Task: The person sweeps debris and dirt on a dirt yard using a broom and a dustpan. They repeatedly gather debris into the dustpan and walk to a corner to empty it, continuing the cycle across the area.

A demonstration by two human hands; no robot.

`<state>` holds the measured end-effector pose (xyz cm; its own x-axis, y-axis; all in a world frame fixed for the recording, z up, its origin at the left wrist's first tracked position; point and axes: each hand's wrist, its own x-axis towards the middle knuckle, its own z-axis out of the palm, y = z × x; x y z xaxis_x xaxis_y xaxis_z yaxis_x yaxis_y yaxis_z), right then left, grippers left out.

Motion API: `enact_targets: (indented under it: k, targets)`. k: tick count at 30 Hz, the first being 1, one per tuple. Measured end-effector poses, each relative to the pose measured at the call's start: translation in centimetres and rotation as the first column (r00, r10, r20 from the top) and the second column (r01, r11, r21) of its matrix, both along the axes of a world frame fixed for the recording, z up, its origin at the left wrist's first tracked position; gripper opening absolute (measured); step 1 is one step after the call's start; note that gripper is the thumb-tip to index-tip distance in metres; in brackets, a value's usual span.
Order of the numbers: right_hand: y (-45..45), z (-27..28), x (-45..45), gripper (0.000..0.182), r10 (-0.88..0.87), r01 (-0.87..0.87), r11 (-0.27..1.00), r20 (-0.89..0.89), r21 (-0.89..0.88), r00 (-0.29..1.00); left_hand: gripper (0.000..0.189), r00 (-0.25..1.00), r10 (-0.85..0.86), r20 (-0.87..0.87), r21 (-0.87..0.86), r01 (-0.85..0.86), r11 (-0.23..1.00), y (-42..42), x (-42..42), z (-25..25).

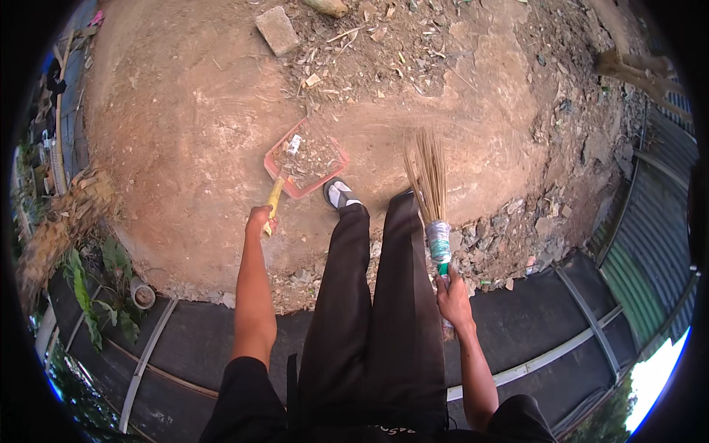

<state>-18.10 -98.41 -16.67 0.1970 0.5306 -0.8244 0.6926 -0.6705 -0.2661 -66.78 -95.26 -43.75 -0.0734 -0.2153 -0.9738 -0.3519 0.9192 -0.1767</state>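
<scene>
My left hand [260, 220] grips the yellow handle [275, 196] of a red plastic dustpan [342, 160]. The pan rests on the bare dirt just ahead of my foot, holding dry debris [310, 158] and a small white scrap [294, 144]. On the other side, my right hand [456, 296] is closed around the green grip of a stick broom [429, 171]. Silver and green wrapping [438, 242] binds its bristles, which point forward, away from me. Whether the bristle tips touch the ground I cannot tell.
Leaves and rubble [376, 61] lie scattered ahead, beside a concrete block [277, 31] and a rounded stone [327, 5]. Stones line the right side near corrugated sheeting [648, 266]. A tree trunk [72, 221] and a potted plant [143, 295] stand at left. Black sheeting [526, 315] lies behind.
</scene>
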Motion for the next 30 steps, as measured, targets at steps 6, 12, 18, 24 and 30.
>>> enact_targets:
  k: [6, 12, 18, 24, 30]
  targets:
    - [-0.7, -10.3, -0.5, 0.033, 0.07, -0.076, 0.993, 0.067, 0.093, 0.995, 0.026, 1.0, 0.028, -0.01, 0.0, -0.028, 1.0, -0.5, -0.8, 0.2]
    - [-0.7, -6.9, -10.6, 0.039, 0.036, -0.029, 0.999, -0.265, 0.028, 0.964, 0.026, 0.997, -0.044, -0.065, 0.01, 0.044, 0.999, 0.7, 1.3, 1.5]
    - [0.0, -2.6, -13.9, 0.044, 0.175, -0.196, 0.981, -0.463, 0.003, 0.869, 0.024, 0.996, -0.068, -0.06, 0.053, 0.071, 0.996, 0.5, 1.1, 1.5]
    - [2.6, 3.4, -10.4, 0.049, 0.168, -0.173, 0.985, -0.319, 0.012, 0.933, 0.027, 0.996, -0.058, -0.062, 0.079, 0.063, 0.995, 0.5, 1.1, 2.1]
    - [4.7, -3.3, -7.8, 0.041, 0.164, -0.158, 0.972, -0.016, 0.175, 0.986, 0.033, 0.999, 0.043, 0.025, 0.075, -0.045, 0.996, -2.0, -0.9, 2.4]
